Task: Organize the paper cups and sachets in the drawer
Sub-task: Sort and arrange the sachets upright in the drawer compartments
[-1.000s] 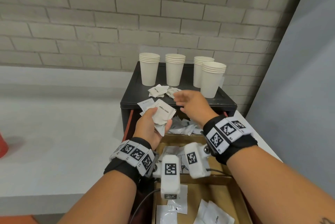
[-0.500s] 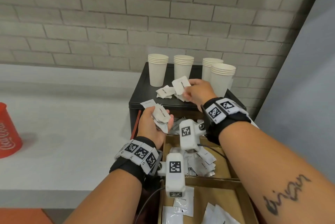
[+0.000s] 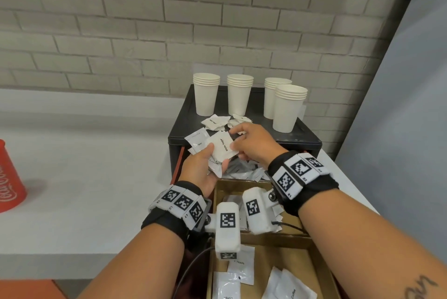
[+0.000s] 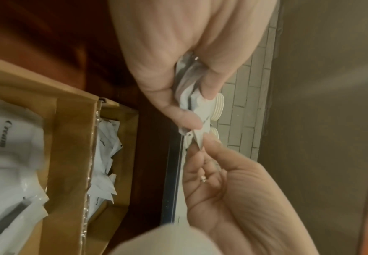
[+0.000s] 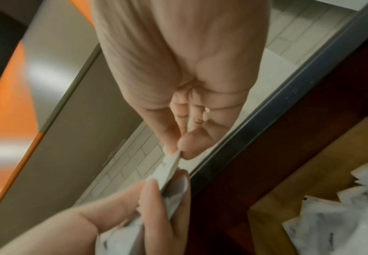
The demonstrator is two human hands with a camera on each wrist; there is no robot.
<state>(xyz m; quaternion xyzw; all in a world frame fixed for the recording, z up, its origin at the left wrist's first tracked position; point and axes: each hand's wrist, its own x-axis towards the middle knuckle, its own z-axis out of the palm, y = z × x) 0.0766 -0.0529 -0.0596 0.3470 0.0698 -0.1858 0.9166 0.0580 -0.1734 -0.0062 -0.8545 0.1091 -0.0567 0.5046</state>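
A person stood over an open drawer, sorting. The left hand (image 3: 202,165) clenched a fanned bundle of white paper sachets (image 3: 212,153) between thumb and fingers, probably to gather them before filing. The right hand (image 3: 251,145), at three o'clock of that bundle, pinched the edge of one white "White Sugar" sachet (image 3: 223,150) and laid it against the bundle's top.

More loose white sachets (image 3: 216,122) lay at twelve o'clock on the black cabinet top (image 3: 304,137). Behind them stood four upright stacks of white paper cups (image 3: 206,94), not yet put away.

At six o'clock, the drawer's brown cardboard compartments (image 3: 273,272) held flat sachets, apparently grouped by kind. A red printed cup (image 3: 9,182) sat at nine o'clock on the grey counter (image 3: 84,177).
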